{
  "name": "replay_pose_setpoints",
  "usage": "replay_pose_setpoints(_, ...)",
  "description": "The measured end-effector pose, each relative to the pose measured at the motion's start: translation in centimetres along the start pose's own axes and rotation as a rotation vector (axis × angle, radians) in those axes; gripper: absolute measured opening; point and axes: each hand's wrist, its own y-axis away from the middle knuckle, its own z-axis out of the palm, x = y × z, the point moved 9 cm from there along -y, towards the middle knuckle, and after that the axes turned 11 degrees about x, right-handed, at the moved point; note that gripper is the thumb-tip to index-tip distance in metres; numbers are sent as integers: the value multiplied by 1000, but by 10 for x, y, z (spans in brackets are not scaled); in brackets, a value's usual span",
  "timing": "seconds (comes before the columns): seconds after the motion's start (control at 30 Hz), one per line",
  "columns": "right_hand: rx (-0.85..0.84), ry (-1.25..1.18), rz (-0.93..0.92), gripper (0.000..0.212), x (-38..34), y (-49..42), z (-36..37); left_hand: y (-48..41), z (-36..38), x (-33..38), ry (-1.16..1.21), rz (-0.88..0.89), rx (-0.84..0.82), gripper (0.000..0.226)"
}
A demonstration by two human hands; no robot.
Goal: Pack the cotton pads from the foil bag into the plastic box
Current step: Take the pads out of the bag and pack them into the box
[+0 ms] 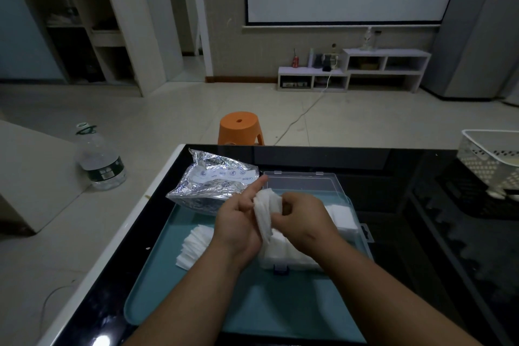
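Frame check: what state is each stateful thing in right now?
plastic box: lid open, partly filled with pads
foil bag: crumpled, lying on the tray
pad bundle: held between both hands over the box
loose pads: fanned pile on the tray
left hand: grips pad bundle, index finger straight
right hand: pinches pad bundle
water bottle: upright, capped

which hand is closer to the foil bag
Left. The left hand sits just beside the foil bag, index finger by its edge; the right hand is farther right over the plastic box. Both hold cotton pads.
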Motion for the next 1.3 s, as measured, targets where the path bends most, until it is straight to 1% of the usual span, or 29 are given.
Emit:
replay_pose_setpoints(0.03,6,-20,27,8,3,-1,-1,2,3,0,-1,-16,-31,66)
replay_pose_setpoints(0.1,9,-75,74,6,7,-1,-1,4,8,1,-39,-30,-66,70)
replay_pose_setpoints(0.2,16,-123,94,6,8,-1,-1,0,4,3,-212,34,-6,70)
replay_pose_setpoints(0.33,35,-147,102,18,9,0,-7,0,2,6,-320,120,21,56)
replay_pose_setpoints(0.37,47,-131,102,18,11,-1,-9,1,1,7,-372,149,36,54)
replay_pose_setpoints(0.43,109,-24,84,6,13,-1,-15,0,-3,8,-479,200,71,49)
replay_pose_setpoints(0.5,189,44,71,9,14,0,-21,-1,-6,10,-532,238,115,47)
replay_pose_setpoints(0.53,216,29,68,9,13,0,-24,-2,-8,11,-552,256,137,47)
replay_pose_setpoints(0.6,254,-41,71,6,13,-1,-29,-4,-10,14,-565,283,167,47)
replay_pose_setpoints(0.67,253,-156,108,8,15,-3,-31,-8,-14,16,-552,280,186,39)
replay_pose_setpoints(0.73,202,-364,183,13,17,-5,-29,-9,-17,15,-535,261,197,23)
replay_pose_setpoints(0.77,165,-468,223,11,17,-4,-25,-10,-18,15,-537,259,205,19)
replay_pose_setpoints(0.8,128,-551,261,11,16,-2,-22,-11,-19,15,-550,262,210,16)
replay_pose_setpoints(0.87,93,-646,311,18,15,1,-17,-13,-17,14,-557,265,199,18)
replay_pose_setpoints(0.93,92,-634,316,17,14,2,-15,-14,-16,10,-504,245,190,24)
replay_pose_setpoints(1.0,92,-536,288,13,15,1,-13,-12,-12,6,-422,204,175,25)
replay_pose_setpoints(1.03,98,-466,262,12,15,1,-13,-10,-8,3,-344,161,149,23)
replay_pose_setpoints(1.1,121,-334,195,11,14,-1,-16,-6,-2,-4,-193,47,100,33)
replay_pose_setpoints(1.13,127,-295,171,11,12,-1,-17,-5,0,-6,-172,26,77,35)
replay_pose_setpoints(1.17,126,-272,161,11,12,-1,-18,-5,1,-5,-212,49,60,31)
replay_pose_setpoints(1.23,111,-250,163,15,12,-1,-18,-5,0,-2,-323,125,79,17)
replay_pose_setpoints(1.3,72,-303,216,20,14,0,-14,-5,-4,1,-378,175,123,13)
